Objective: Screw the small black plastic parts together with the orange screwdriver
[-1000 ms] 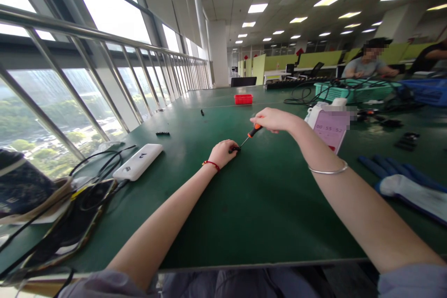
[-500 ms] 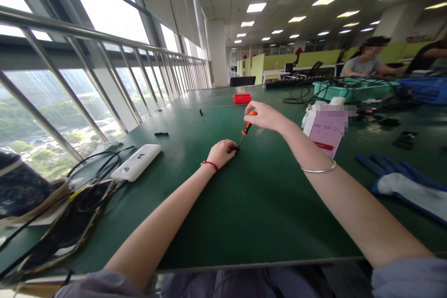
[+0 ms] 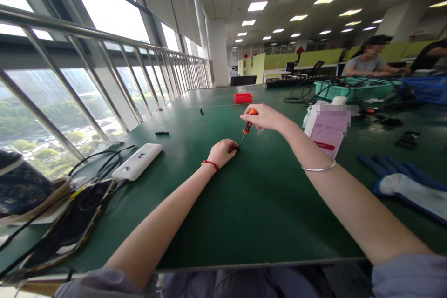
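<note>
My left hand (image 3: 223, 152) rests on the green table, its fingers closed on a small black part (image 3: 234, 149) whose kind I cannot make out. Above and to the right, my right hand (image 3: 264, 117) grips the orange and black handle of a screwdriver (image 3: 248, 125). The screwdriver is tilted, its thin shaft running down to the black part by my left fingertips. Whether the tip sits in a screw is too small to tell. My left fingers partly cover the part.
A red box (image 3: 243, 98) stands farther back. Small black pieces (image 3: 162, 133) and a white power bank (image 3: 137, 162) with cables lie left. To the right are a propped phone (image 3: 328, 130), blue and white gloves (image 3: 412, 191) and a green basket (image 3: 356, 91). A person (image 3: 370, 60) sits beyond.
My right hand has shifted slightly and its fingers have changed position around the screwdriver handle. The left hand and the black part stay in place.
</note>
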A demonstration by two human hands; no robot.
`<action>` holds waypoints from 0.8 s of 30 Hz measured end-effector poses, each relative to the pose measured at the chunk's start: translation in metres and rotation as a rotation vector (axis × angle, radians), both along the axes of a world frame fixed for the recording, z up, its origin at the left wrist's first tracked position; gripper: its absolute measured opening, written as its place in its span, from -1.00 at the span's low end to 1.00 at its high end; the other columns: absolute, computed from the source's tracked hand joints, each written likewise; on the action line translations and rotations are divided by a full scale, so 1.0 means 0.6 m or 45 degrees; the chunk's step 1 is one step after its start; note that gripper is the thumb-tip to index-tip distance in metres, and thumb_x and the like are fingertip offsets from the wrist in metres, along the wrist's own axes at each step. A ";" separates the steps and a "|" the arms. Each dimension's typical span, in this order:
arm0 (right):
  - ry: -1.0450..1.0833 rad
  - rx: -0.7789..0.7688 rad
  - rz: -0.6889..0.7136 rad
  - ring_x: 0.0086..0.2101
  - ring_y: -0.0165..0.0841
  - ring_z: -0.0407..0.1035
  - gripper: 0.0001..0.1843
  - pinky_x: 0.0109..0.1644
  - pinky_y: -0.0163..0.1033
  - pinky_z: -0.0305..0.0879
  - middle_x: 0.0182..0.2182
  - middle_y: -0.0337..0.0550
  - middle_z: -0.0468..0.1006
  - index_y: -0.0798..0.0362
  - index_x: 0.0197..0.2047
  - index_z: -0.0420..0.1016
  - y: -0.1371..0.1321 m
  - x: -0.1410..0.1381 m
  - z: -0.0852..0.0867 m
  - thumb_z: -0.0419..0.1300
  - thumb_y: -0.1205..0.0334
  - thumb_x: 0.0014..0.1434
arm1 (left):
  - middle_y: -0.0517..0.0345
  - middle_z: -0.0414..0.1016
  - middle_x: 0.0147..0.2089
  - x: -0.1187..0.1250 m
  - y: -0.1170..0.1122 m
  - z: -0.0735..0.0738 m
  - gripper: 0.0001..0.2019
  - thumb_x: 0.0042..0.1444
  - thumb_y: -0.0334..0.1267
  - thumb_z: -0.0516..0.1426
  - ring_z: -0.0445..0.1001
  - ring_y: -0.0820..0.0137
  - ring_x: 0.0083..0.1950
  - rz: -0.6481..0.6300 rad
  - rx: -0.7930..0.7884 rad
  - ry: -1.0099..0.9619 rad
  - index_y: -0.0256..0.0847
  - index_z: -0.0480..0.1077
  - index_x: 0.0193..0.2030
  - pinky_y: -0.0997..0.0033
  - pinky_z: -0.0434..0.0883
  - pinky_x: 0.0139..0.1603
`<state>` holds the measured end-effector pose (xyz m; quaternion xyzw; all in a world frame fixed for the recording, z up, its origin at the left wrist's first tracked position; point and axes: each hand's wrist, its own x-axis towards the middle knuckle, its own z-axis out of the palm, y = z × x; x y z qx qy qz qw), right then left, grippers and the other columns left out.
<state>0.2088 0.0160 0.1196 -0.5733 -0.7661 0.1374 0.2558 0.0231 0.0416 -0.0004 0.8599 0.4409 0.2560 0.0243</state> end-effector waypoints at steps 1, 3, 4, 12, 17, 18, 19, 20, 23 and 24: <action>-0.030 0.014 -0.007 -0.59 -0.46 0.24 -0.67 -0.48 -0.33 0.11 -0.53 -0.19 0.44 0.05 -0.28 0.43 -0.002 -0.001 0.001 0.05 -0.03 0.10 | 0.16 0.48 -0.23 0.000 0.000 0.000 -0.80 0.01 -0.36 0.07 0.44 0.41 -0.27 0.004 -0.003 0.000 -0.17 0.46 -0.23 0.44 0.40 -0.20; -0.072 0.079 -0.019 -0.58 -0.46 0.22 -0.68 -0.47 -0.33 0.09 -0.57 -0.21 0.42 0.05 -0.38 0.46 -0.006 -0.003 0.003 0.06 -0.03 0.08 | 0.16 0.48 -0.22 0.000 0.000 0.000 -0.80 0.01 -0.36 0.08 0.44 0.41 -0.27 0.009 -0.008 0.002 -0.17 0.47 -0.23 0.44 0.40 -0.20; -0.074 0.111 -0.026 -0.57 -0.45 0.22 -0.70 -0.46 -0.33 0.08 -0.59 -0.22 0.41 0.05 -0.41 0.47 -0.007 -0.003 0.004 0.07 0.00 0.07 | 0.16 0.49 -0.22 0.000 0.000 0.000 -0.80 0.00 -0.36 0.08 0.44 0.41 -0.27 0.008 -0.006 0.002 -0.17 0.47 -0.23 0.45 0.40 -0.20; 0.033 0.184 0.052 -0.61 -0.47 0.20 -0.73 -0.44 -0.34 0.09 -0.72 -0.30 0.30 0.07 -0.43 0.47 -0.011 -0.012 0.004 0.06 0.09 0.05 | 0.16 0.48 -0.24 -0.001 0.001 -0.001 -0.82 0.01 -0.36 0.08 0.45 0.40 -0.26 -0.006 0.005 -0.006 -0.18 0.47 -0.26 0.45 0.40 -0.21; 0.022 0.170 0.090 -0.65 -0.48 0.20 -0.74 -0.43 -0.34 0.11 -0.73 -0.31 0.30 0.08 -0.46 0.45 -0.011 -0.016 -0.001 0.06 0.10 0.06 | 0.16 0.49 -0.24 -0.001 0.000 0.000 -0.83 0.00 -0.36 0.09 0.44 0.40 -0.25 -0.008 -0.001 -0.015 -0.19 0.47 -0.27 0.45 0.40 -0.20; 0.022 0.172 0.088 -0.65 -0.48 0.20 -0.74 -0.43 -0.34 0.12 -0.72 -0.31 0.31 0.08 -0.46 0.45 -0.010 -0.016 -0.001 0.06 0.10 0.06 | 0.16 0.49 -0.24 -0.001 0.000 0.000 -0.83 0.00 -0.37 0.09 0.44 0.40 -0.25 -0.009 -0.004 -0.015 -0.19 0.47 -0.27 0.45 0.40 -0.20; 0.023 0.177 0.089 -0.65 -0.48 0.21 -0.74 -0.42 -0.34 0.12 -0.72 -0.31 0.31 0.07 -0.45 0.45 -0.010 -0.016 -0.002 0.05 0.10 0.06 | 0.16 0.49 -0.24 -0.001 0.000 0.000 -0.83 0.00 -0.37 0.09 0.44 0.40 -0.25 -0.010 -0.005 -0.016 -0.18 0.47 -0.27 0.45 0.40 -0.20; 0.024 0.183 0.090 -0.65 -0.48 0.21 -0.74 -0.42 -0.34 0.13 -0.72 -0.31 0.31 0.07 -0.45 0.45 -0.009 -0.016 -0.002 0.05 0.10 0.06 | 0.16 0.49 -0.24 -0.001 0.000 0.000 -0.83 0.00 -0.37 0.09 0.44 0.40 -0.25 -0.013 -0.006 -0.018 -0.18 0.47 -0.27 0.45 0.40 -0.20; 0.023 0.200 0.092 -0.64 -0.48 0.22 -0.74 -0.40 -0.34 0.14 -0.71 -0.31 0.33 0.07 -0.45 0.45 -0.006 -0.015 -0.005 0.05 0.09 0.07 | 0.16 0.48 -0.24 -0.001 0.001 -0.001 -0.83 0.00 -0.37 0.09 0.44 0.40 -0.25 -0.024 -0.011 -0.030 -0.18 0.47 -0.26 0.45 0.40 -0.20; 0.021 0.198 0.090 -0.64 -0.48 0.22 -0.74 -0.40 -0.34 0.14 -0.71 -0.31 0.34 0.07 -0.45 0.45 -0.005 -0.015 -0.006 0.05 0.09 0.07 | 0.16 0.48 -0.25 -0.001 0.001 -0.001 -0.83 0.00 -0.37 0.09 0.44 0.40 -0.25 -0.025 -0.014 -0.035 -0.18 0.47 -0.26 0.45 0.40 -0.19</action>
